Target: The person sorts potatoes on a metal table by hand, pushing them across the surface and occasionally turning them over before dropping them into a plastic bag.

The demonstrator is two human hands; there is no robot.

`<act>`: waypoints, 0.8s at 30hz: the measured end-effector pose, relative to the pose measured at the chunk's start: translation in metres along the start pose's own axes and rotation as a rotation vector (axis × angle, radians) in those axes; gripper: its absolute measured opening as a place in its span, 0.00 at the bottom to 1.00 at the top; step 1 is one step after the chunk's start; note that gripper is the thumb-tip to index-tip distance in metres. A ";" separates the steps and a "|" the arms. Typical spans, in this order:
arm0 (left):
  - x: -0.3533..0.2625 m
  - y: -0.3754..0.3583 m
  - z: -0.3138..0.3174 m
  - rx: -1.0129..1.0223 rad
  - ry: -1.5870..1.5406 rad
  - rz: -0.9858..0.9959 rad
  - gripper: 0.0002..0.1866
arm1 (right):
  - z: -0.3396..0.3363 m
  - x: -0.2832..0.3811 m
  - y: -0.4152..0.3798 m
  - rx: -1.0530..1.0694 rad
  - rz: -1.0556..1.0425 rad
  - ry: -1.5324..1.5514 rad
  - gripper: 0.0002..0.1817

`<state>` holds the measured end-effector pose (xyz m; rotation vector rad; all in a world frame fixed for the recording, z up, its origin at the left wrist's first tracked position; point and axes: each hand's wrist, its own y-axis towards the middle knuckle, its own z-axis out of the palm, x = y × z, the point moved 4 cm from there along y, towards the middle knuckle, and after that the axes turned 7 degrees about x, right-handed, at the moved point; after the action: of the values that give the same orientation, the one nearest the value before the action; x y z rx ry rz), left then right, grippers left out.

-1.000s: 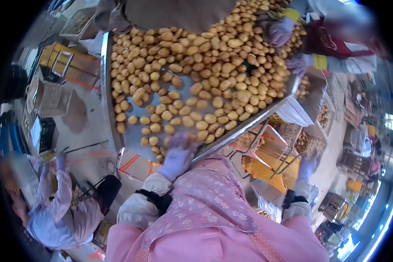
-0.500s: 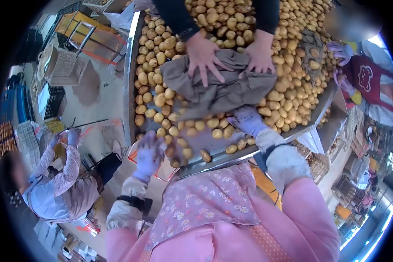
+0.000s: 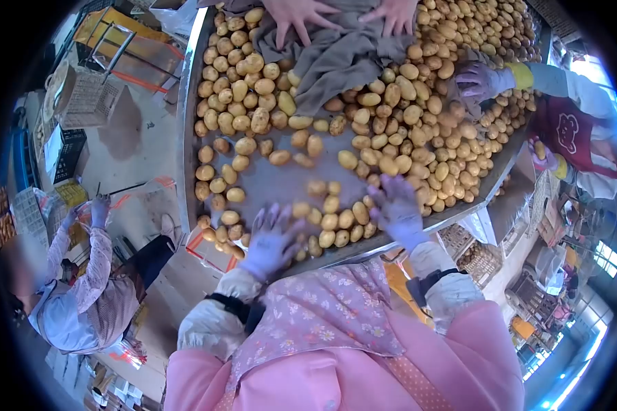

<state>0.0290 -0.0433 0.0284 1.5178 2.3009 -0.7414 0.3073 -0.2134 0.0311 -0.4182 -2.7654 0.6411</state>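
My left hand (image 3: 274, 241), in a lavender glove, is over the table's front edge with its fingers spread beside a few potatoes. My right hand (image 3: 397, 211), gloved the same way, has its fingers apart at the edge of the potato heap. Between the two hands lies a loose group of potatoes (image 3: 344, 219), some blurred by motion. Beyond them is a bare patch of the metal sorting table (image 3: 257, 188), with a large heap of potatoes (image 3: 391, 96) on its far and right sides. Neither hand grips a potato that I can see.
Across the table, another person's bare hands (image 3: 298, 17) press on a grey cloth (image 3: 329, 61). At the right, a co-worker's gloved hand (image 3: 483, 81) reaches over the heap. Another person (image 3: 89, 288) stands at left. Plastic crates (image 3: 92, 103) are on the floor.
My left hand has come in from the left to the table's front edge. The grey cloth and the opposite person's hands sit farther away. The right co-worker's hand now reaches over the potatoes.
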 end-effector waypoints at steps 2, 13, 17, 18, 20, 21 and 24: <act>0.008 -0.034 0.009 0.126 0.040 0.195 0.29 | 0.008 0.007 0.008 -0.183 0.160 0.025 0.33; 0.057 0.038 -0.066 -0.345 -0.119 -0.207 0.25 | -0.040 0.024 0.115 -0.114 0.064 0.096 0.24; 0.069 0.080 -0.072 -0.234 -0.070 -0.407 0.28 | -0.079 0.074 0.159 -0.563 0.020 0.399 0.18; 0.078 0.083 -0.069 -0.083 -0.053 -0.472 0.27 | -0.083 0.088 0.162 -0.441 -0.099 0.617 0.16; 0.090 0.081 -0.061 0.059 -0.037 -0.535 0.26 | -0.059 0.129 0.156 -0.019 -0.155 0.152 0.14; 0.093 0.080 -0.054 0.032 0.048 -0.486 0.23 | -0.040 0.133 0.147 -0.020 -0.152 0.151 0.14; 0.091 0.075 -0.055 -0.072 0.021 -0.456 0.17 | -0.016 0.143 0.123 -0.486 -0.397 -0.024 0.13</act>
<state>0.0629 0.0812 0.0087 0.9798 2.6917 -0.7387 0.2069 -0.0531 0.0164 0.0560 -2.8847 -0.1237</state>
